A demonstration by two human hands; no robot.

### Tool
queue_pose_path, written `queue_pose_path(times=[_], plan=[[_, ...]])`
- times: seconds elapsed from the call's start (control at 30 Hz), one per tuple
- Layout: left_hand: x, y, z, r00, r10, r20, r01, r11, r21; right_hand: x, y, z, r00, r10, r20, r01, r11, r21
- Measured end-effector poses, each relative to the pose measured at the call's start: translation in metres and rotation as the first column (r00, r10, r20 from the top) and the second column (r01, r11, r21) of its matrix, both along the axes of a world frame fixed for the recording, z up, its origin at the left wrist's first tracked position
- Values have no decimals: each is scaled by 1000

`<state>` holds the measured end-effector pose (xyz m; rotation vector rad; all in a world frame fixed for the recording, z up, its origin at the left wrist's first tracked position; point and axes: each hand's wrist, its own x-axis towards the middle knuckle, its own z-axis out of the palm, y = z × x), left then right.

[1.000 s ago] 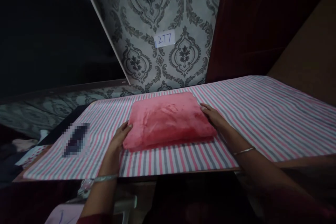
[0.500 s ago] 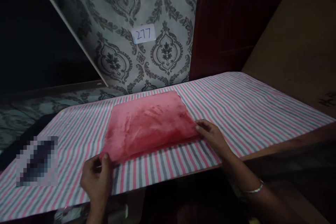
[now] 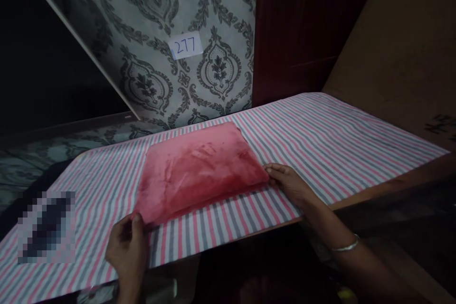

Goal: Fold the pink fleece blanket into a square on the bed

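Note:
A pink, plush folded cloth (image 3: 199, 166) lies flat in a rectangle on the striped tablecloth (image 3: 299, 137). Its near side looks darker red, and a few creases cross the top. My left hand (image 3: 126, 244) pinches the near left corner between thumb and fingers. At the near right corner, my right hand (image 3: 283, 178) has its thumb and fingers closed on the edge. A silvery bangle (image 3: 347, 244) circles my right wrist. The cloth's underside is hidden.
Behind the table stands a patterned wall with a paper label (image 3: 185, 45) reading 277. A dark screen-like panel (image 3: 57, 57) is at left, a dark red panel (image 3: 302, 33) at back right, and a cardboard surface (image 3: 399, 57) at right. A pixelated patch covers something at left.
The view has shifted slightly, so the scene sits a little further left. Both hands stay at the cloth's near corners; the right fingers look more extended along the edge.

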<state>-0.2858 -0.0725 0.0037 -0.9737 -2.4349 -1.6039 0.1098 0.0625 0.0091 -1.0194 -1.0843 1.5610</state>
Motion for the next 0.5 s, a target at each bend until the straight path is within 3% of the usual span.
queue_pose_path(times=[0.23,0.5], plan=[[2,0,2,999,2,40,-1,1000,-31,2,6,-1,990,127,-56,-126,992,29],[2,-2,-3,999,-5,-42,7,999,43,6,18,3,942,314,115,-323,944,62]])
